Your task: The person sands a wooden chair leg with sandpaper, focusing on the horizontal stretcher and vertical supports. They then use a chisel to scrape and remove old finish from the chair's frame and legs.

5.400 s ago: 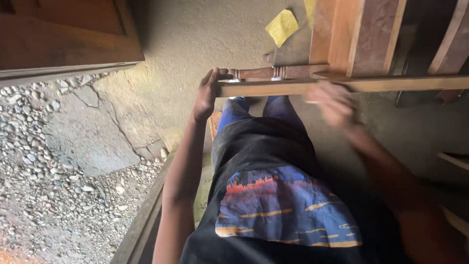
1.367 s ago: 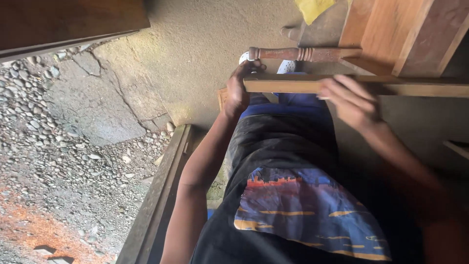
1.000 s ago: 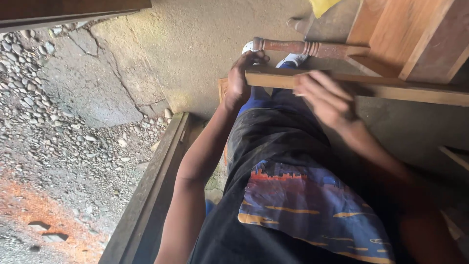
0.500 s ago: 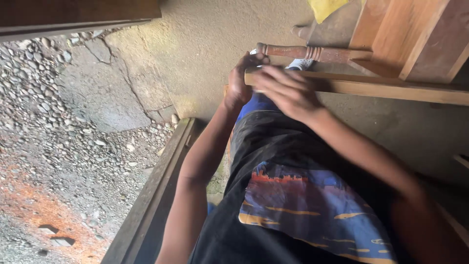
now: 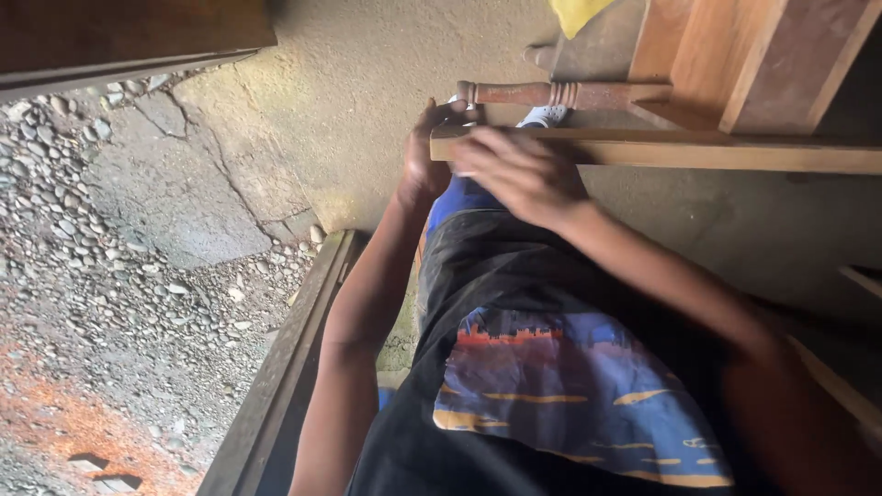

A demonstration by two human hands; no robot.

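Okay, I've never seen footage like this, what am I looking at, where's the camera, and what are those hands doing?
The camera sits on a person's head and looks down their body, so you see their own arms and dark printed shirt. The left hand grips the end of a long pale wooden slat. The right hand lies flat on top of it. Behind the slat is a turned reddish wooden spindle. Below are a cracked concrete floor and loose gravel.
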